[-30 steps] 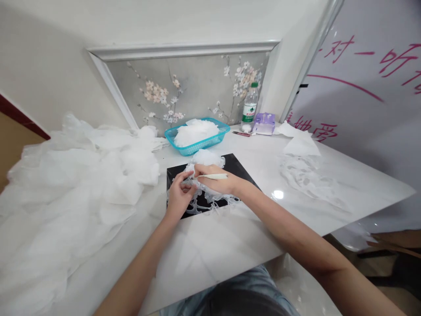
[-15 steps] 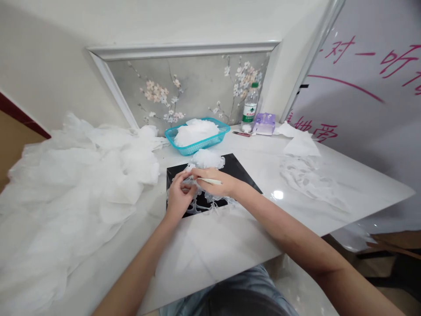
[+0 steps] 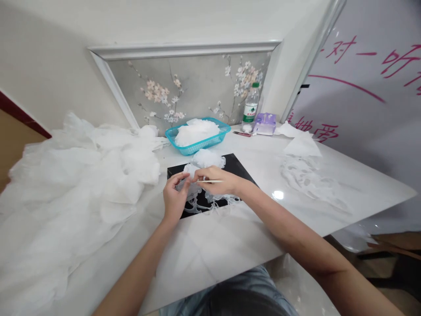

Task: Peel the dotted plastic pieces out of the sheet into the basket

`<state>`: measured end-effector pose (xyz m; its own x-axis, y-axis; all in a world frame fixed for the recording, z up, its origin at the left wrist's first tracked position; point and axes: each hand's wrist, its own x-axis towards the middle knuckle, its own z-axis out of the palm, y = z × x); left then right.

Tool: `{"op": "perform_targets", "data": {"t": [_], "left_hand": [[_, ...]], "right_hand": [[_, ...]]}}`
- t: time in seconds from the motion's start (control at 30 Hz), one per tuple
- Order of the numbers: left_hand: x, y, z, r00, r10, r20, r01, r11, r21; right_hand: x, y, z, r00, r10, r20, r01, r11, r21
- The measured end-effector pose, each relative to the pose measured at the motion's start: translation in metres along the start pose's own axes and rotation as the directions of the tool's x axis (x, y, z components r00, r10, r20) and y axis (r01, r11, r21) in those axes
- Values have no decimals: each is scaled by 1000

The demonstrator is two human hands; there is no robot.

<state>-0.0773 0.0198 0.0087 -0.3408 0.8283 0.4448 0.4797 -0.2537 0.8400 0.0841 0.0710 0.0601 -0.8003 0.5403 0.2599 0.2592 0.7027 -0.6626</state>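
On the white marble table (image 3: pixel 230 237) at centre frame, white lacy tissue (image 3: pixel 197 189) lies on a black board (image 3: pixel 245 166). Your left hand (image 3: pixel 175 197) has eased away from your right hand (image 3: pixel 215 181), leaving a small gap; its fingers close on the tissue, while your right fingers (image 3: pixel 205 174) grip a thin pale stick (image 3: pixel 213 181).

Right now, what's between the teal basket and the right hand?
In the head view, a puffy bunch of white sheer fabric lies between the teal basket and the right hand, on a black board.

plastic water bottle (image 3: pixel 250 107) | purple packet (image 3: pixel 265 124) | teal plastic basket (image 3: pixel 194 149) | floral wall panel (image 3: pixel 204 74) | red-lettered board (image 3: pixel 348 105)
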Motion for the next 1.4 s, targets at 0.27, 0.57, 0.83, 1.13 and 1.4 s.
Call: {"op": "perform_targets", "data": {"t": [0.27,0.57,0.83,1.13,1.4], "left_hand": [[-2,0,4,998,-56,-5,55,998,-41],[-4,1,6,998,-63,-23,62,997,-39],[-1,5,2,976,-200,-86,190,975,-111],[4,-2,-3,917,-398,4,382,876,-294],[5,-6,-5,987,-149,53,153,985,-85]], "right_hand": [[2,-2,-3,994,107,13,-107,994,5],[1,-7,-9,991,129,22,-128,991,-28],[0,1,-1,999,30,-36,-26,993,116],[-4,-4,-12,986,72,-151,-49,987,152],[-1,-1,-4,970,38,-239,-16,996,93]]}}
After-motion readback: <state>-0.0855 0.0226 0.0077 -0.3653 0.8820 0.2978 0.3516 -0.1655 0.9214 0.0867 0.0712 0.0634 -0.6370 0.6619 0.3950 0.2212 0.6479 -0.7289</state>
